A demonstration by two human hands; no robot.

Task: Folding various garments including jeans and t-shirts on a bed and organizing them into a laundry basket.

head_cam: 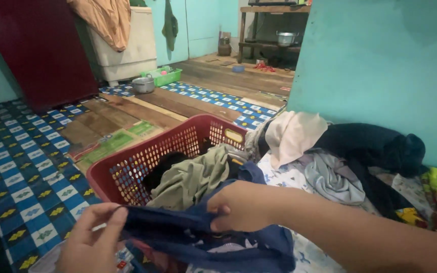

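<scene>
At the bottom of the frame, a dark blue garment point(203, 232) is held stretched between 2 hands: its edge is pinched by the left hand point(91, 242) and gripped by the right hand point(238, 206). It looks soft, light and limp, best taken at hems. Behind it, a red laundry basket point(127, 172) holds an olive cloth point(193, 179) and dark clothes.
</scene>
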